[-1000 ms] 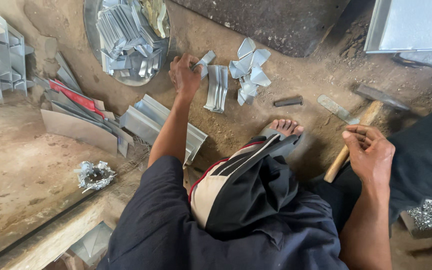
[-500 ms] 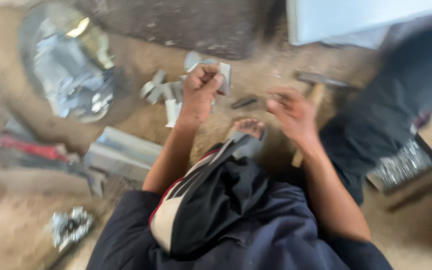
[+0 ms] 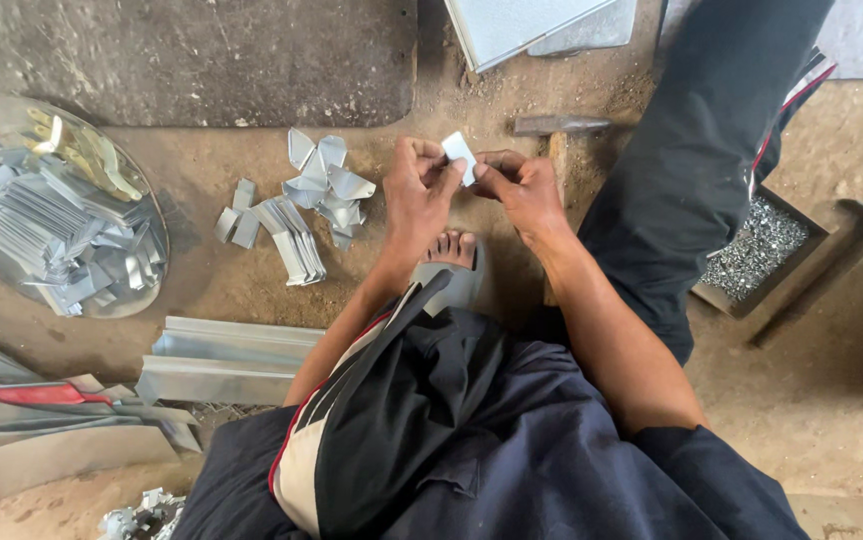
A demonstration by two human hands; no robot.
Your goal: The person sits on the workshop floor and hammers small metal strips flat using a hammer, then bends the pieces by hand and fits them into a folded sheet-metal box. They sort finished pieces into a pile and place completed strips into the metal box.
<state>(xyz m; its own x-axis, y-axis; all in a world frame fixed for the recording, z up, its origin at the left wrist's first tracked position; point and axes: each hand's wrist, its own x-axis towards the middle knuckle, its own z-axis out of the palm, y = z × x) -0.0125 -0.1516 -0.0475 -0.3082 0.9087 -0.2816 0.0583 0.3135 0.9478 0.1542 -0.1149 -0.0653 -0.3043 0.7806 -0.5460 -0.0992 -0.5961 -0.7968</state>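
Both hands meet over the dirt floor [image 3: 251,290], just beyond the bare foot [image 3: 449,248]. The left hand [image 3: 416,190] and right hand [image 3: 521,190] each close thumb and fingertips on a small pale metal piece [image 3: 459,155], one grip per edge. To work it well, it seems wise to keep both pinches close to the edges and square, so the piece does not twist. Similar cut pieces [image 3: 296,205] lie just left; a hammer [image 3: 559,128] lies beyond the hands.

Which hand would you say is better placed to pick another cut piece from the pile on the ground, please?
Probably the left hand: the pile of cut metal pieces lies just to its left, while the right hand sits farther off, pinching the small metal piece.
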